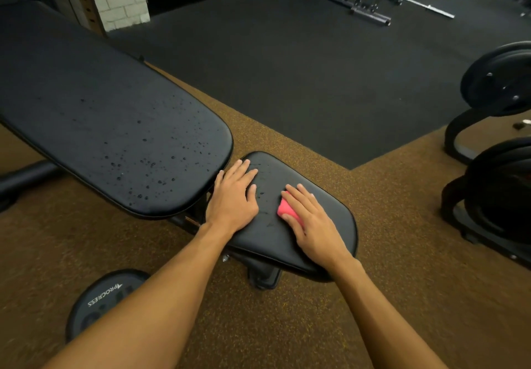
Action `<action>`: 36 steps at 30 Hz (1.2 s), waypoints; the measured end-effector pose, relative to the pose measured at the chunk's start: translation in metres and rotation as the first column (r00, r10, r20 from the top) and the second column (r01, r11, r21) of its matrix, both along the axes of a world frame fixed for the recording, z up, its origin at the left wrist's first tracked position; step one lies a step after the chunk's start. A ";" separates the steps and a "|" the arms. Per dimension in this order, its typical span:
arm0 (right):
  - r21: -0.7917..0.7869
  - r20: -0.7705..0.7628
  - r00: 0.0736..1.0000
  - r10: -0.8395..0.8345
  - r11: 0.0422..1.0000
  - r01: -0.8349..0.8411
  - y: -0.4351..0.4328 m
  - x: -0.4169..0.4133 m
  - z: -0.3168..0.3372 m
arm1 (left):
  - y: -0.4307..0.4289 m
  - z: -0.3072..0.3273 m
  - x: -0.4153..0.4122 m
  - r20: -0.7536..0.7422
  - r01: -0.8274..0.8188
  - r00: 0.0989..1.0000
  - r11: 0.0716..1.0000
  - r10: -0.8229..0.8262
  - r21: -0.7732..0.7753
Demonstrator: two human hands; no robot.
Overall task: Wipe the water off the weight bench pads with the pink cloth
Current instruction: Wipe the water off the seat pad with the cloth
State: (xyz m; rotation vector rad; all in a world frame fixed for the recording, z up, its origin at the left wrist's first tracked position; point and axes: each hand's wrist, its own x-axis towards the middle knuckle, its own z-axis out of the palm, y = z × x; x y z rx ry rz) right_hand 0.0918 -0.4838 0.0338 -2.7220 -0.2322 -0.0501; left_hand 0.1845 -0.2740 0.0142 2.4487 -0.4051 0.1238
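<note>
Left hand (pixel 232 199) flat, palm down; right hand (pixel 311 220) flat, fingers straight.

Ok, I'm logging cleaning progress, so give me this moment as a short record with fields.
cloth: pink cloth, on the seat pad, under the right hand
right hand: fingers straight, pressing the cloth
left hand: flat on the seat pad, holding nothing
back pad: many water droplets near its end
seat pad: a few droplets between the hands
floor: weight plate lying by the bench
</note>
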 end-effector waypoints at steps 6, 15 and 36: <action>0.041 0.018 0.991 -0.133 0.990 0.133 -0.003 0.022 -0.002 | 0.012 0.003 -0.013 0.018 -0.064 0.998 0.998 0.064 -0.008; 0.006 0.037 0.976 0.217 0.976 -0.217 0.018 0.018 -0.003 | 0.017 0.003 -0.024 -0.044 -0.230 0.973 0.972 0.228 -0.041; 0.012 0.047 0.996 0.070 0.997 -0.070 0.019 0.030 -0.008 | 0.013 -0.001 -0.019 -0.052 -0.301 0.953 0.950 0.298 -0.081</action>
